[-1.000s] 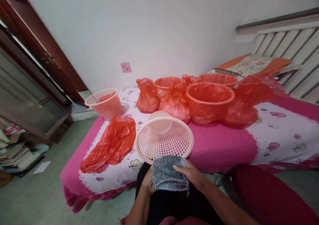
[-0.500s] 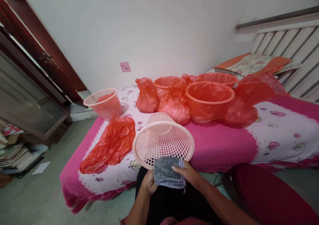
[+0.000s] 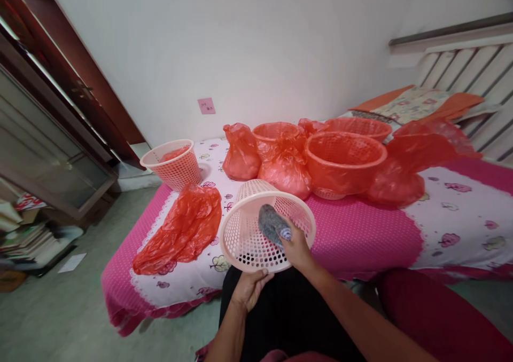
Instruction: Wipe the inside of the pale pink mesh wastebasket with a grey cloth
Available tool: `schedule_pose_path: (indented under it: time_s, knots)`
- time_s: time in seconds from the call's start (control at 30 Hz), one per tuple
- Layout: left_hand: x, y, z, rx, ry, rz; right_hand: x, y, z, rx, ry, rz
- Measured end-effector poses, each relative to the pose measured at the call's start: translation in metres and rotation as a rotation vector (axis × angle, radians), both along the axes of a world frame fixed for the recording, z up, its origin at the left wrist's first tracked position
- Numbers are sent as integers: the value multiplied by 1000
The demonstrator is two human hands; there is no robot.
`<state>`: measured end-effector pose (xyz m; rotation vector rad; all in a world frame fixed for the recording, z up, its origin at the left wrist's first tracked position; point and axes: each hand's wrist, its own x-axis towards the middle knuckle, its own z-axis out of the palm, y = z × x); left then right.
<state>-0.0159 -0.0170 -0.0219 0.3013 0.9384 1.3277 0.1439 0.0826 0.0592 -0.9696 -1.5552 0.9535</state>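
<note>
A pale pink plastic basket (image 3: 246, 239) with holes in its wall lies tipped on its side, its mouth facing me, at the bed's front edge. My left hand (image 3: 251, 290) is closed on the near lower rim, thumb along the edge. In my right hand (image 3: 297, 247) is a bunched grey cloth (image 3: 272, 224), reaching into the mouth of the basket. Whether the cloth touches the inner wall I cannot tell. Left of the basket, a crumpled red plastic bag (image 3: 182, 231) lies flat on the bedsheet.
Another pink basket (image 3: 178, 167) stands at the bed's left end with red plastic inside. Behind are knotted red bags (image 3: 286, 175) and baskets lined with red plastic (image 3: 344, 164). A dark red stool seat (image 3: 433, 314) is at right, and a door (image 3: 76, 79) at left.
My right hand has carried the cloth up into the basket's mouth, and the cloth is now bunched. My left hand has let go of the cloth and taken the basket's rim.
</note>
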Motion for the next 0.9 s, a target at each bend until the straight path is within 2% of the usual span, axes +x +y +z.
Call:
schedule_pose_path:
  time_s: [0.07, 0.13, 0.2, 0.27, 0.37, 0.5, 0.67, 0.9]
  knots:
    - [1, 0, 1, -10, -1, 8, -12, 19, 6, 209, -186, -9]
    - [1, 0, 2, -19, -8, 16, -28, 38, 8, 329, -427, -8]
    - [0, 1, 2, -21, -28, 12, -46, 54, 4, 334, -671, 4]
    - [-1, 0, 1, -15, -51, 0, -64, 64, -7, 303, -772, 40]
    - [-4, 0, -2, -8, -77, -30, -80, 69, -29, 236, -834, 100]
    - [-7, 0, -3, -2, -90, -68, -84, 74, -50, 211, -884, 173]
    - [-7, 1, -2, -5, -77, -83, -85, 86, -51, 244, -907, 221]
    - [-7, 2, -5, 13, -94, -98, -91, 92, -55, 198, -1010, 210]
